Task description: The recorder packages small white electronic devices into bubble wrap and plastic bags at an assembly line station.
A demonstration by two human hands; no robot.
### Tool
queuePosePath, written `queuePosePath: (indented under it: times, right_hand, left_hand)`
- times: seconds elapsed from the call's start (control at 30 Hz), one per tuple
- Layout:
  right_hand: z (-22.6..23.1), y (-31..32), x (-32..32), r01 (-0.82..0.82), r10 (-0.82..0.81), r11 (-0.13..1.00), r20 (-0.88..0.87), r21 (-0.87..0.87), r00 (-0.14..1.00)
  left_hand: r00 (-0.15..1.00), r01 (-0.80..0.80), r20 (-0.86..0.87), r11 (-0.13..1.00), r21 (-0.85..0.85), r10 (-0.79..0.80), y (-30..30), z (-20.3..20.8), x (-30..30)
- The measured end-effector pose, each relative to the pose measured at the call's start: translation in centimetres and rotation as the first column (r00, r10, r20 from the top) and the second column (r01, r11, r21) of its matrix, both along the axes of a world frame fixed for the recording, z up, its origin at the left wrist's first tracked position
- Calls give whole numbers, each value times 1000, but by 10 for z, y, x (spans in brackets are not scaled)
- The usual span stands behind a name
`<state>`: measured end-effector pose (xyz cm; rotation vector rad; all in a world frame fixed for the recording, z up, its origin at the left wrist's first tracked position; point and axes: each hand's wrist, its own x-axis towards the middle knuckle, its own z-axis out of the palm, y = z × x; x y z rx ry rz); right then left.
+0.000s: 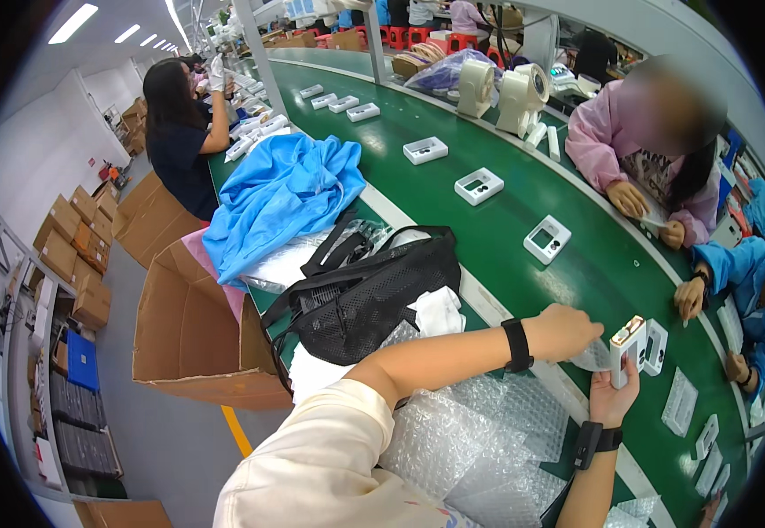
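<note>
My right hand (615, 393) is closed around a white rectangular device housing (626, 348), held upright with a coppery part at its top end. Right behind it is another white housing (656, 346) with a window and dark round spots. My left hand (565, 333) reaches across from the left, its fingers curled together. Clear plastic (595, 355) shows just below those fingers; whether they grip it is hidden. Under my left forearm lie several sheets or bags of bubble wrap (479, 431).
Several white housings (547, 238) stand along the green conveyor (505, 264). A black mesh bag (373, 299) and blue cloth (285, 198) lie on its left side, above an open carton (189, 326). Co-workers' hands (629, 199) rest at the right edge; a bubble-wrap piece (680, 402) lies nearby.
</note>
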<state>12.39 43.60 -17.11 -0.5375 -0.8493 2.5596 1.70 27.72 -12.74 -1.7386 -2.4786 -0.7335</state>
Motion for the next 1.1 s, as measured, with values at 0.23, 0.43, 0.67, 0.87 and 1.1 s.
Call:
queuePosePath:
  times: [0.23,0.43,0.67,0.87,1.1]
  right_hand:
    - [3,-2,1,14,-15,999,13,40,1000]
    - [11,-17,0,2,-1,1000,-72,19,997]
    - [-15,3,2,-81,112,973,-140,214,984]
    - [-10,-23,-9,88,-85,929,-24,358,996]
    - [-6,-13,-4,3,-13,912,21,410,1000]
  left_hand:
    - [983,112,132,985,134,-130,-4,14,-3]
    - [995,76,40,932,354,-96,-3,7,3]
    - [975,-211,4,914,347,224,4,6,-1]
    - [951,-278,248,856,436,183,6,-3,-21]
    - [808,-332,589,837,435,15,9,-12,-23]
